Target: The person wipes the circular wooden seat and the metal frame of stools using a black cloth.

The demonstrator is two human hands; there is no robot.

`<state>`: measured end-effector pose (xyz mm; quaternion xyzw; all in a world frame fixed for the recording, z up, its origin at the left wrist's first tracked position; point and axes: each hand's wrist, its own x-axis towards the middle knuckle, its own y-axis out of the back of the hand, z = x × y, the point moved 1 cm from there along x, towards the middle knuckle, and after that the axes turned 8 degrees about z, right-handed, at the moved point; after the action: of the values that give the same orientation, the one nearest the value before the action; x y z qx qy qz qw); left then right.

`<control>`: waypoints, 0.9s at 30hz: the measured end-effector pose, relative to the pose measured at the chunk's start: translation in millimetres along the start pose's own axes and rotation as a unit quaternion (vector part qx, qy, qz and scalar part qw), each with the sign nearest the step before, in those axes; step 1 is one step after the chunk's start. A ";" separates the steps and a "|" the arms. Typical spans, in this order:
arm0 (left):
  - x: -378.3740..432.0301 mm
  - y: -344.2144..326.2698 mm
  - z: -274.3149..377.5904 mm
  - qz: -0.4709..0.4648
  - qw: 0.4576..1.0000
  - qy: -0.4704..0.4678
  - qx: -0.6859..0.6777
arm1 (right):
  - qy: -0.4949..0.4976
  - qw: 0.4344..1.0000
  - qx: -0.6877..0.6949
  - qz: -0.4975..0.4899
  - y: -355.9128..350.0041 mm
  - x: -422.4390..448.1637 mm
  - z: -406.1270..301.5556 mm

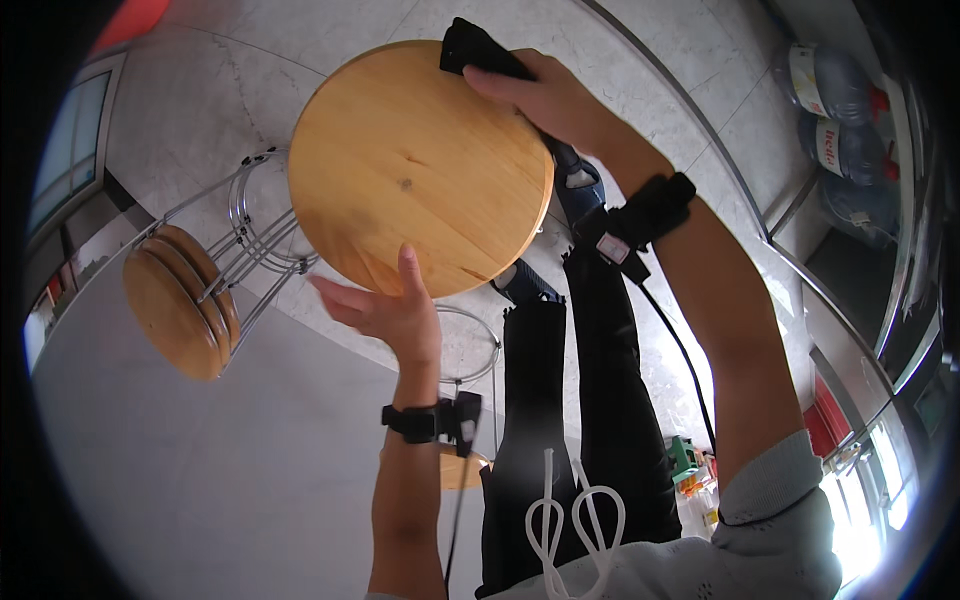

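A round wooden stool seat (420, 169) lies before me, its grain and a dark knot showing. My right hand (551, 94) grips a black object (480, 49), perhaps a cloth or brush, at the seat's upper right edge; what is under the fingers is hidden. At the seat's lower edge my left hand (390, 311) is spread, its thumb over the rim; whether it bears any weight cannot be told. Black straps with small cabled devices sit on both forearms.
Stacked stools with wooden seats (172, 307) and metal legs (255, 247) stand at the left. A metal ring (480, 330) and part of another wooden seat (457, 471) show below. Large plastic water bottles (832, 82) are at the upper right, beyond a curved metal edge.
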<state>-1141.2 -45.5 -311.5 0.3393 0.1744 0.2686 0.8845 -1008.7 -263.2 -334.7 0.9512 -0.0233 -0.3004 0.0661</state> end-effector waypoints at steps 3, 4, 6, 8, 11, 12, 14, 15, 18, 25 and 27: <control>27.9 -14.2 11.6 -0.003 0.916 -0.294 0.274 | -0.020 0.991 0.097 -0.088 9.4 15.8 -0.7; 37.0 -20.0 12.5 -0.067 0.844 -0.370 0.383 | -0.071 0.979 0.157 -0.107 8.3 15.7 -0.4; 46.6 -24.4 8.1 -0.064 0.845 -0.353 0.396 | -0.115 0.964 0.230 -0.076 -1.7 9.0 2.9; 43.8 -33.6 4.8 -0.064 0.839 -0.334 0.425 | -0.115 0.967 0.223 0.038 -8.2 -5.1 25.0; 48.8 -33.2 -1.0 -0.039 0.828 -0.385 0.406 | -0.165 0.962 0.194 0.098 -21.9 -40.7 48.1; 47.5 -38.3 2.8 -0.040 0.830 -0.388 0.398 | -0.057 0.963 0.204 0.165 -28.2 -55.2 62.1; 45.6 -37.0 4.4 -0.033 0.825 -0.388 0.410 | 0.120 0.950 0.116 0.262 -49.3 -89.8 85.3; 45.7 -38.5 3.7 -0.034 0.825 -0.388 0.409 | 0.190 0.937 0.016 0.292 -55.5 -106.6 87.7; 47.0 -35.7 3.9 -0.027 0.838 -0.389 0.383 | 0.131 0.960 -0.039 0.244 -62.4 -127.7 93.3; 45.7 -36.2 -1.0 -0.034 0.844 -0.391 0.366 | 0.265 0.880 -0.345 0.192 -46.0 6.0 -2.1; 48.4 -34.9 -3.2 -0.048 0.869 -0.366 0.329 | 0.278 0.826 -0.445 0.206 -52.5 -12.9 0.5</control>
<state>-1091.8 -37.0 -344.1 0.6761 -0.0669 0.0095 0.7337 -1019.3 -210.3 -335.0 0.8346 -0.0634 0.0195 0.5468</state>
